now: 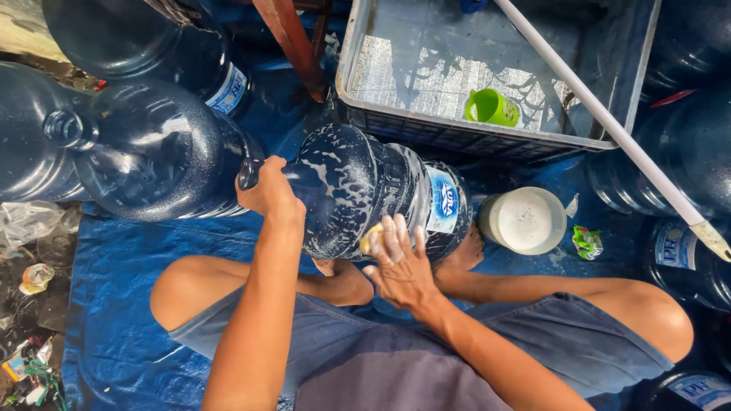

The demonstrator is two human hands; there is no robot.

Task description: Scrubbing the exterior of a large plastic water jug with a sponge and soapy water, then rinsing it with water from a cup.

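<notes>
Looks like an outdoor water-jug washing spot

Big blue jugs [145, 148] crowd a blue tarp [114, 304] on the ground, with a grey plastic crate [426, 125], a soapy tub [523, 221] and litter at the edge.

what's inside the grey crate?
Inside the grey crate: a green plastic cup lying on its side and a wet floor. A white pipe crosses over it, covering part of the inside.

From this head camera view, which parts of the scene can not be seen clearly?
- Mouth of the soapy jug: covered by the left hand.
- Yellow sponge: mostly hidden under the right hand, so its shape is unclear.
- White pipe: cut off by the top edge.
- Green cup in the grey crate: its contents are hidden by its own wall.
</notes>
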